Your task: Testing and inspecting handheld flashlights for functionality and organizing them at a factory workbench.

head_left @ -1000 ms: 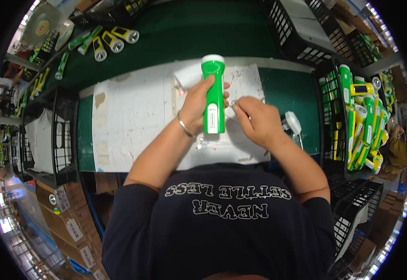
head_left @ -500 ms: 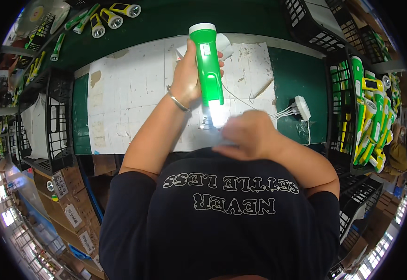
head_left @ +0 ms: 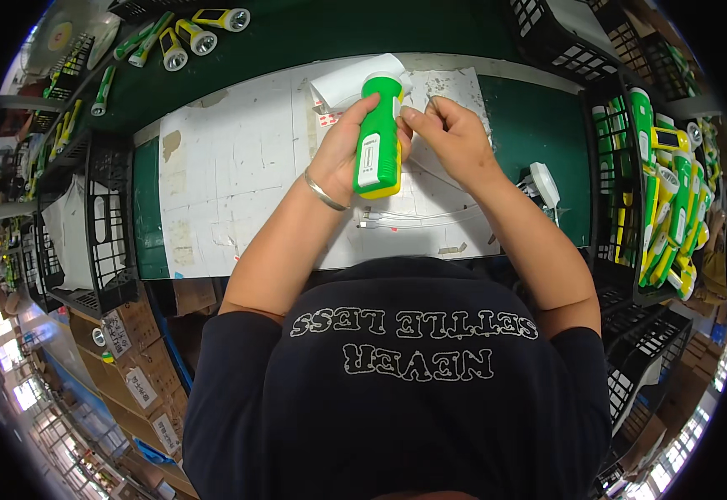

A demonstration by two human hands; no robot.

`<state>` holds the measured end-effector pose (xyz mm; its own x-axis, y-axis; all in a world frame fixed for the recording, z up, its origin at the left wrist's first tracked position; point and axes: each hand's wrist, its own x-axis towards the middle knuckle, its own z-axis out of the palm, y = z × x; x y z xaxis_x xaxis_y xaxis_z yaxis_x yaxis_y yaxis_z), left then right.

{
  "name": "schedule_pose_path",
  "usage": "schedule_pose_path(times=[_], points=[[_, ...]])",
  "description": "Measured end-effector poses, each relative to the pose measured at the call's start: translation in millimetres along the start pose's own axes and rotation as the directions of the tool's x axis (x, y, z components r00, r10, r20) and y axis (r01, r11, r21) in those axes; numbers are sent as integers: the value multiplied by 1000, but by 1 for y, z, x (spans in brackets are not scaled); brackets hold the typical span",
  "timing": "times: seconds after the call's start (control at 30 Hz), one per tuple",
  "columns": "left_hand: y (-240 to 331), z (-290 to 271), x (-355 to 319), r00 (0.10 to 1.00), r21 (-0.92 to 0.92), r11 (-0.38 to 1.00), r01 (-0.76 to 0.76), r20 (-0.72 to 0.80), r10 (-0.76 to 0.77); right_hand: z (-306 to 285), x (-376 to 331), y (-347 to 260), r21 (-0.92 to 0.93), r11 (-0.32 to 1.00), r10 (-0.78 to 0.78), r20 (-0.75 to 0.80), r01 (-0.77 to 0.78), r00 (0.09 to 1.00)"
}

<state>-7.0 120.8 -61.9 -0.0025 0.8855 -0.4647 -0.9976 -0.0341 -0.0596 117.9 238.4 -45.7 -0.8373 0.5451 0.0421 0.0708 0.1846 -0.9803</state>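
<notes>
My left hand (head_left: 340, 158) is wrapped round a green and yellow flashlight (head_left: 380, 133) with a white label panel on its side. The flashlight tilts over the white work sheet, its narrower end toward me, and no light shows from it. Close to its right side, my right hand (head_left: 457, 143) has thumb and forefinger pinched together. Something small and greyish shows at those fingertips, too small to name. Below the flashlight lie the plug ends of white cables (head_left: 417, 221), which run right to a white charger (head_left: 542, 185).
A curled white paper (head_left: 355, 82) and a red-marked sheet (head_left: 327, 119) lie behind the flashlight. Several flashlights (head_left: 197, 37) rest at the far left. A black crate (head_left: 617, 179) holding many flashlights stands right; another black crate (head_left: 107, 212) stands left.
The flashlight has been turned in my left hand, its label panel now showing and its bright light out of sight. My right hand has moved up and away from me, beside it.
</notes>
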Motion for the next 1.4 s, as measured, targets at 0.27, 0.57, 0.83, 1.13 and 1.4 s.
schedule_pose_path(times=[0.27, 0.57, 0.83, 1.13, 1.4], points=[[-12, 22, -39, 855, 736, -633, -240, 470, 222, -49, 1, -18, 6, 999, 46, 236, -49, 971], [27, 38, -103, 923, 424, -906, -7, 351, 158, -61, -14, -22, 74, 997, -45, 345, 21, 938], [16, 31, -107, 973, 722, -682, -114, 219, 70, -38, -8, -3, 224, 971, -35, 467, -80, 884], [7, -14, -72, 957, 985, 47, -167, 150, 248, 26, -1, 39, -737, 673, -6, 92, 72, 996], [-2, -26, -54, 845, 960, -171, -223, 277, 457, -10, -10, 22, 200, 952, 182, 244, -233, 952]])
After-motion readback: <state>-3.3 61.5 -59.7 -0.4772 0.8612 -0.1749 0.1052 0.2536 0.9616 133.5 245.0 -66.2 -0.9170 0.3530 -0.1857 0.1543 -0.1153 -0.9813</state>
